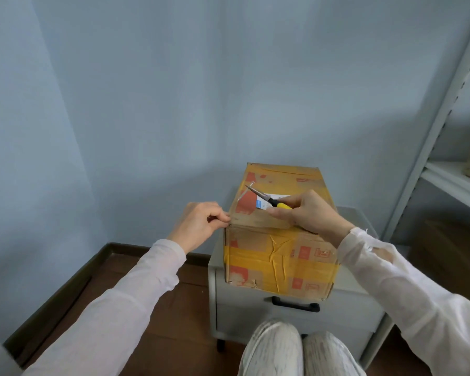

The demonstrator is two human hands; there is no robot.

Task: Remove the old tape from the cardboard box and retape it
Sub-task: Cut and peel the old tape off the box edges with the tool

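A brown cardboard box (280,240) with red print and wrinkled yellow tape (278,260) across its front and top stands on a small grey cabinet. My right hand (310,213) grips scissors (269,198) by their yellow handles, blades pointing up and left over the box's top. My left hand (198,223) pinches something thin at the box's near left top corner; what it pinches is too small to tell, possibly a tape end.
The grey drawer cabinet (291,318) with a black handle (295,305) stands on a brown wooden floor against a blue wall. A white metal shelf unit (445,126) rises at the right. My knees (296,351) sit just before the cabinet.
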